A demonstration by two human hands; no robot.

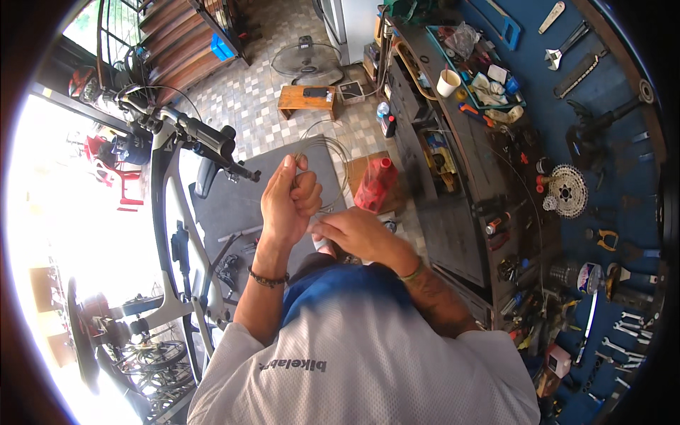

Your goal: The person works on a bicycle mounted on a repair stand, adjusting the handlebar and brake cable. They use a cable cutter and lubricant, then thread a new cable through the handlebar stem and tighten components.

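In front of my chest, my left hand [292, 198] is raised in a fist with the thumb up. A loosely coiled thin cable [347, 159] loops out from this fist and hangs to its right. My right hand [358, 232] is just below and to the right, its fingers bent together and pointing toward my left wrist. Its fingertips are closed near the lower part of the coil; whatever is between them is too small to make out. Left of my hands stands a bicycle frame [166, 205] with its handlebar [205, 134].
A red bottle [375, 185] stands beyond my right hand. The dark workbench [453, 234] on the right carries a paper cup [448, 83], a tool tray [520, 99] and a cassette [567, 191]. A grey mat [234, 202], low wooden stool [306, 101] and fan [306, 60] are on the floor.
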